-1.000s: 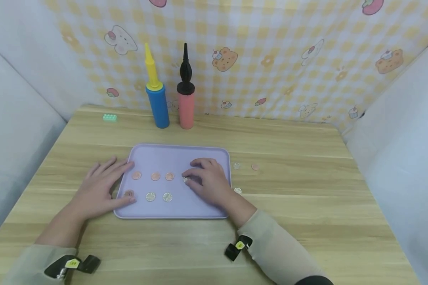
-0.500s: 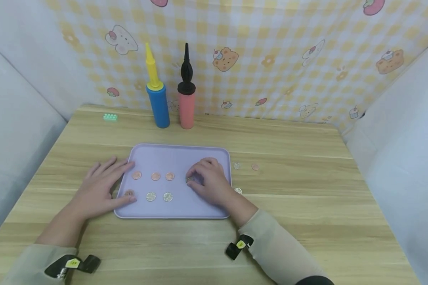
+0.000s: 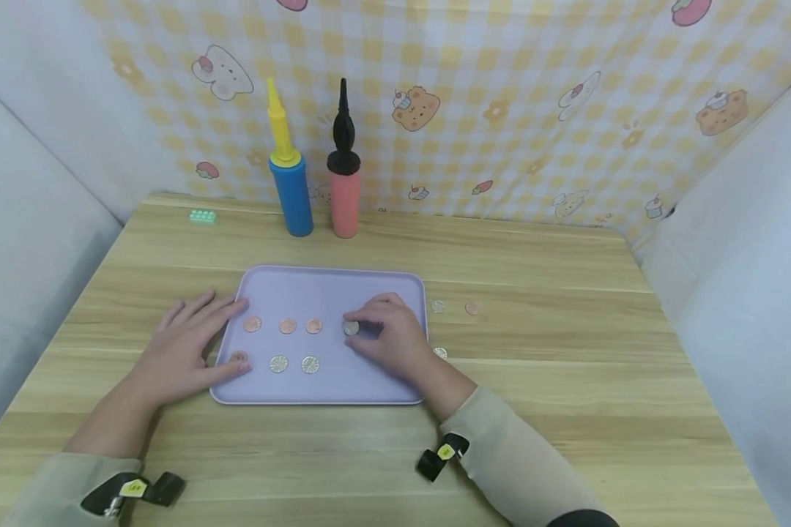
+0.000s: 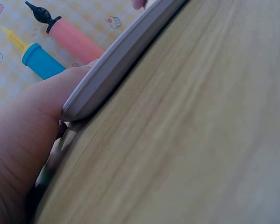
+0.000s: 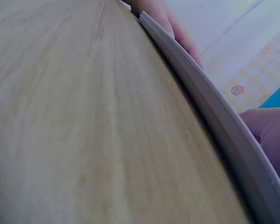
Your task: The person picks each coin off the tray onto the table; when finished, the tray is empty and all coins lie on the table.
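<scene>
Silver coin [image 3: 351, 329] in a right-hand pinch

Right hand [image 3: 395, 337]: thumb below, finger above, gripping the coin by its edge, presumably because so thin a disc offers little else. Coin is over the right half of the lilac tray [image 3: 329, 293], roughly in line with 3 copper coins [image 3: 288, 326]; from where I stand, can't tell whether it touches the tray.

Left hand [image 3: 187, 359]: fingers spread, grasping nothing, laid over the tray's left end, likely steadying it. Thumb overlaps 1 brownish coin [image 3: 239, 356]; 2 silver coins [image 3: 310, 364] share that row.

Off the tray's right side: 3 loose coins [image 3: 472, 309].

Behind: blue pump [image 3: 293, 197], pink pump [image 3: 345, 205], no brand legible. Yellow wrist tags [image 3: 134, 488]: marks unreadable.
</scene>
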A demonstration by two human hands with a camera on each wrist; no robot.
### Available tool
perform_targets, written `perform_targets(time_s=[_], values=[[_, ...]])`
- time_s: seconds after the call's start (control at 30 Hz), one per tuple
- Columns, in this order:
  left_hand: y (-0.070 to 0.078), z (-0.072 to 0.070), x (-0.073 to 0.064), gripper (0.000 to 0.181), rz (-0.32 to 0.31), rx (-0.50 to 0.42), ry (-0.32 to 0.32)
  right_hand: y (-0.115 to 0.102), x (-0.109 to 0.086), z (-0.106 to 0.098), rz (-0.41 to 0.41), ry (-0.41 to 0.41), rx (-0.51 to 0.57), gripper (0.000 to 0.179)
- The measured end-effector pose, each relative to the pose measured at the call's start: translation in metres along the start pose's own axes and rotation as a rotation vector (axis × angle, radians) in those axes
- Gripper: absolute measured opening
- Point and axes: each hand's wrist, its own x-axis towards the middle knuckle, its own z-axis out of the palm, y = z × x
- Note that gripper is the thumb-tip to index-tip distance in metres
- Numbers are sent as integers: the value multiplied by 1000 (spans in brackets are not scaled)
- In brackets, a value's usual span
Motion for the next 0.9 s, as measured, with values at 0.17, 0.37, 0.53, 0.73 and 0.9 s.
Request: perform_targets(time_s=[0.17,0.37,0.53,0.73,0.9], values=[[1,-1,0,93,-7,-6,-7,-1,0,0,58,10,24,37],[2,-1,0,93,-13,-10,-12,-1,0,-1,-59,-62,-61,33],[2,-1,0,93,-13,-7,-12,-3,-1,-2,-205,-105,-184,26],[1,-1,0,93,-8,-5,-10,-3,0,0,-183,-79,-193,23],[1,-1,0,94,-13,-4,-13,-2,-1,0,-152,-71,-156,22]])
